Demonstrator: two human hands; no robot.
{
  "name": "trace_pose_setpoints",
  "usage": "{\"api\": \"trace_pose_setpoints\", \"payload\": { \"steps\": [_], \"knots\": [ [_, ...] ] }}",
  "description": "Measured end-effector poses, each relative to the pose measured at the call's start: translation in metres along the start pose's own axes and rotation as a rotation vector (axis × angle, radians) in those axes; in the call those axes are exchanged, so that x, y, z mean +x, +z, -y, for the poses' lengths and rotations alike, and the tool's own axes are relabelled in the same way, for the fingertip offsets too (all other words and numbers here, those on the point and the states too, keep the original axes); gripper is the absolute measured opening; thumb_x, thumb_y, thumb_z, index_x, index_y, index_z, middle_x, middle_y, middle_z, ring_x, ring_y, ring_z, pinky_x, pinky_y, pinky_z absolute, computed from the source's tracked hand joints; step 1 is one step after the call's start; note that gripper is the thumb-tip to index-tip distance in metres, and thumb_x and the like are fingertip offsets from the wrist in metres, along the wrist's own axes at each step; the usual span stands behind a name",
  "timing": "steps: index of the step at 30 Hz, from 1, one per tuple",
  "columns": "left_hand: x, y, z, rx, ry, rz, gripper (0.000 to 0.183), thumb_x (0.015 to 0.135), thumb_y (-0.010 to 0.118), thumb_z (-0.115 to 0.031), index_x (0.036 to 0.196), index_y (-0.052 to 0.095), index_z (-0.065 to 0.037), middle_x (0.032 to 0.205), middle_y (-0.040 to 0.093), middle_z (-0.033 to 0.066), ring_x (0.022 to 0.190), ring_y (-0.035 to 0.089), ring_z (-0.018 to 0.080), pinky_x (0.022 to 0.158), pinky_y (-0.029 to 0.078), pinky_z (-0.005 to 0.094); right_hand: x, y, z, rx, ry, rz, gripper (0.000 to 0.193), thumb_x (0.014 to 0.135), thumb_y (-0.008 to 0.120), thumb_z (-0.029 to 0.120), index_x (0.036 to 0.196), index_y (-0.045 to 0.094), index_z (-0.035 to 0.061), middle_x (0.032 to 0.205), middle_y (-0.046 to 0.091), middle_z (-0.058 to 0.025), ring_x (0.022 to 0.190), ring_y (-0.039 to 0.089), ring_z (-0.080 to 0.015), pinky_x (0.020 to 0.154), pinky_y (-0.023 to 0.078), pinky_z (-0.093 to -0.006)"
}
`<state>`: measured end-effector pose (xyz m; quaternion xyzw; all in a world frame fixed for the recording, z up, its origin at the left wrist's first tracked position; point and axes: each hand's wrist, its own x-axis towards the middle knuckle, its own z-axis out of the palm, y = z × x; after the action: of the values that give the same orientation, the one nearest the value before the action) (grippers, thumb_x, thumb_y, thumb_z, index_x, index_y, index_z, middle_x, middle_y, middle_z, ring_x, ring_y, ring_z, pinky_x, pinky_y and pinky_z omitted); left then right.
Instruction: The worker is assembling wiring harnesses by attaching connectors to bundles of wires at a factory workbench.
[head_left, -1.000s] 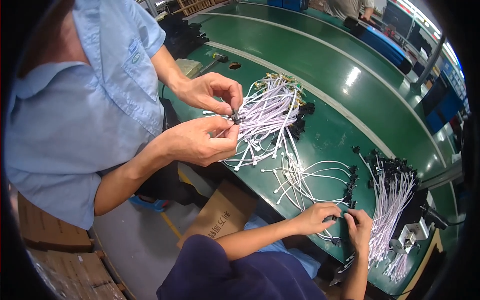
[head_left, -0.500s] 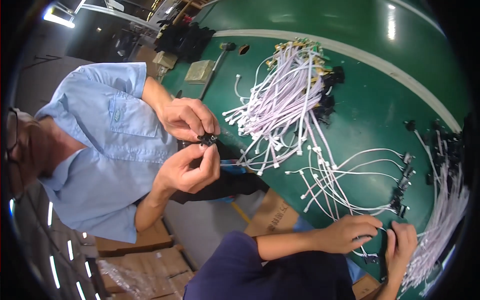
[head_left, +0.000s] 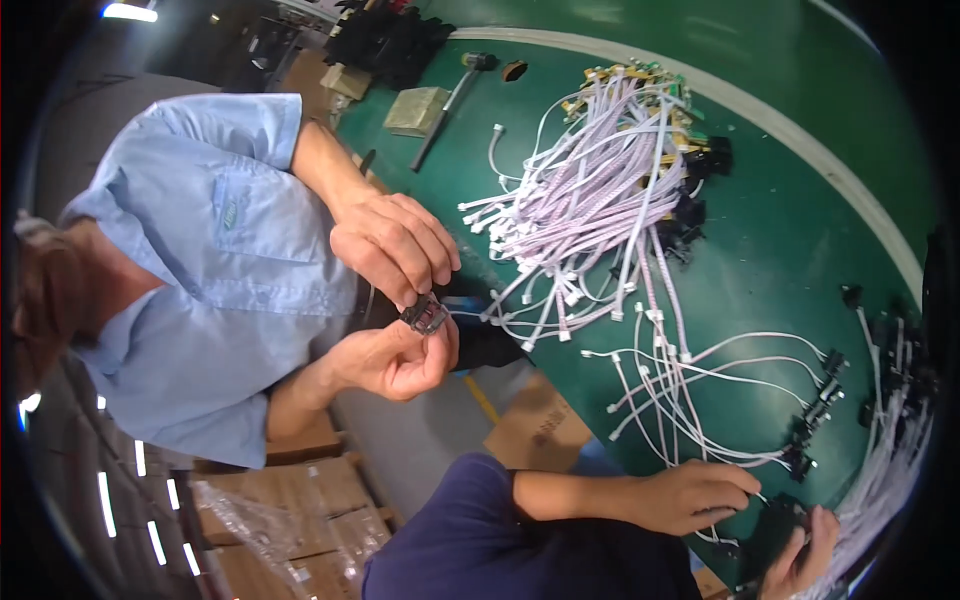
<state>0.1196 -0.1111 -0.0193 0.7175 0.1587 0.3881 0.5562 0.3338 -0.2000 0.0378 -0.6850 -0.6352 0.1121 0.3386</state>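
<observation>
My left hand [head_left: 695,497] is closed, its fingertips pinching a thin white cable [head_left: 762,497] whose short end sticks out toward my right hand. My right hand [head_left: 805,560] is bent round a dark black part [head_left: 778,535], its thumb and fingers on the part's right side; details of the part are too dark to make out. Just above my left hand lies a loose row of white cables [head_left: 740,370] with black plastic connectors [head_left: 818,405]. A small black connector [head_left: 728,548] on a white lead sits below my left fingers.
Across the left, a co-worker in a light blue shirt [head_left: 230,250] handles a small black part [head_left: 424,315]. A big heap of white cables [head_left: 590,190] lies mid-table. More bundled cables [head_left: 870,480] lie at right. A hammer [head_left: 450,110] and a pale block [head_left: 415,111] rest at the back.
The view has shifted slightly. My hands have moved a little farther apart, and the black part by my right hand now shows more. The co-worker's upper hand has turned over the small part.
</observation>
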Motion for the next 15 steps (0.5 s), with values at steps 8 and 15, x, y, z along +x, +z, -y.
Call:
{"api": "trace_pose_setpoints", "payload": {
  "steps": [8, 15],
  "knots": [
    [-0.005, 0.004, 0.002, -0.548, -0.244, -0.096, 0.019, 0.08, 0.068, 0.001, 0.097, 0.064, -0.004, 0.107, 0.061, 0.0126, 0.096, 0.061, 0.0246, 0.079, 0.05, 0.0291, 0.123, 0.048, 0.166, 0.575, -0.407, 0.536, 0.016, 0.08, 0.071, 0.015, 0.086, 0.067, 0.0018, 0.073, 0.063, -0.0147, 0.064, 0.061, -0.0305, 0.058, 0.049, -0.0358],
    [0.0, -0.006, -0.014, -0.199, -0.173, 0.119, 0.031, 0.09, 0.059, -0.017, 0.117, 0.055, -0.003, 0.12, 0.055, 0.0105, 0.119, 0.048, 0.0243, 0.103, 0.037, 0.0358, 0.143, 0.136, 0.243, 0.594, -0.093, 0.496, 0.036, 0.085, 0.07, 0.033, 0.087, 0.066, -0.0026, 0.07, 0.064, -0.0077, 0.064, 0.059, -0.0123, 0.06, 0.048, -0.0277]
  ]
}}
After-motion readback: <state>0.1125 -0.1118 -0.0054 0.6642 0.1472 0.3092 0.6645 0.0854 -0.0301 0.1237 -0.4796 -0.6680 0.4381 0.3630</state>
